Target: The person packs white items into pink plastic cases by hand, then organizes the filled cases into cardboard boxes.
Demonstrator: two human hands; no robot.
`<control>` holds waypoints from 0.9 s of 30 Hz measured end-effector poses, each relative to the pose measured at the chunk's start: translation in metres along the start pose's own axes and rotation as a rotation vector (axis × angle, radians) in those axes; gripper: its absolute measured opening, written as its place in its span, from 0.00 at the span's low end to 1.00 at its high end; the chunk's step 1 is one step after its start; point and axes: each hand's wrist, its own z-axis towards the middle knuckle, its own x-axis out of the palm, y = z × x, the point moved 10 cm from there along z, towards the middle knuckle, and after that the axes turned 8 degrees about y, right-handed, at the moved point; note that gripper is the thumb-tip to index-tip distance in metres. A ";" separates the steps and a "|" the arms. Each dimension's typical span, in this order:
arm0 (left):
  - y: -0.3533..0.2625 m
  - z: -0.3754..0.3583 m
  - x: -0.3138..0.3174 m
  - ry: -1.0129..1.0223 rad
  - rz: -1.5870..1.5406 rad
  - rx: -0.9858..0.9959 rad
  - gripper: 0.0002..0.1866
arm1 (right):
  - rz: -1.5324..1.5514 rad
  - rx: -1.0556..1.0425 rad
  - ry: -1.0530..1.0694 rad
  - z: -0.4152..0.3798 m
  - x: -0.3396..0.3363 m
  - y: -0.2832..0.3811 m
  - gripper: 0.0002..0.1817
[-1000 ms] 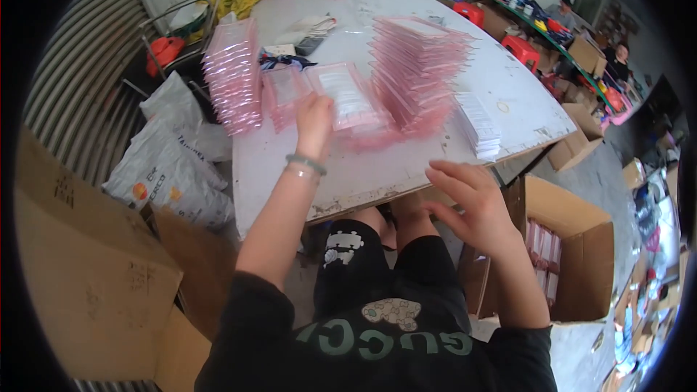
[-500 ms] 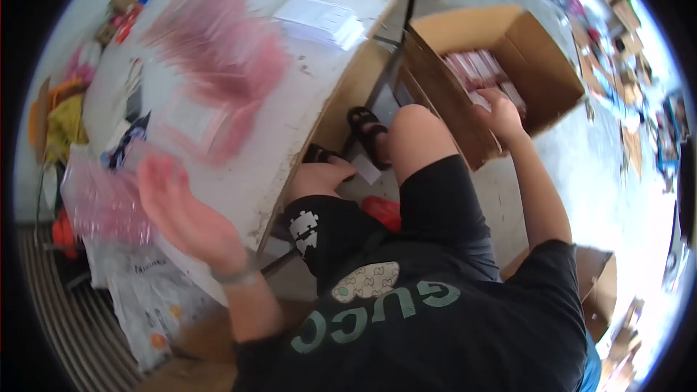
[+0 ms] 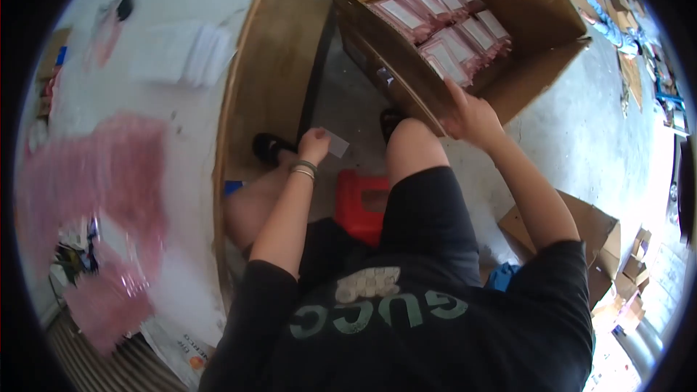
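Note:
Down between my knees, my left hand [image 3: 314,147] has its fingers pinched at the edge of a small translucent white card [image 3: 337,146]. My right hand [image 3: 475,120] grips the near edge of an open cardboard box [image 3: 548,76], its thumb and fingers about the wall. Inside the box stand rows of flat white packs in pink wrapping [image 3: 465,40]. To the left, blurred pink plastic bags [image 3: 131,167] lie on the white table [image 3: 200,247], with a stack of white sheets [image 3: 200,54] farther up.
A red plastic stool [image 3: 359,207] sits on the floor between my legs. The table's wooden edge [image 3: 243,51] runs along my left. Another cardboard box [image 3: 592,229] stands at my right elbow. Cartons and goods fill the far right.
My left hand has left the space over the table and dropped between my knees to the white card. My view has turned right, showing more of the box; my right hand stays at its edge.

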 end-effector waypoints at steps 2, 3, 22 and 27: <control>0.067 0.029 0.038 0.262 -0.237 -0.416 0.20 | -0.009 -0.068 0.036 -0.002 0.008 -0.004 0.45; 0.081 0.040 0.042 0.242 -0.216 -0.524 0.21 | 0.064 -0.055 0.085 -0.002 0.014 -0.012 0.45; 0.319 0.139 0.114 -0.450 0.004 -0.843 0.27 | 0.401 0.199 0.541 -0.005 0.035 -0.039 0.37; 0.323 0.138 0.118 -0.519 -0.141 -0.835 0.24 | 0.301 0.010 0.307 0.020 0.011 -0.021 0.27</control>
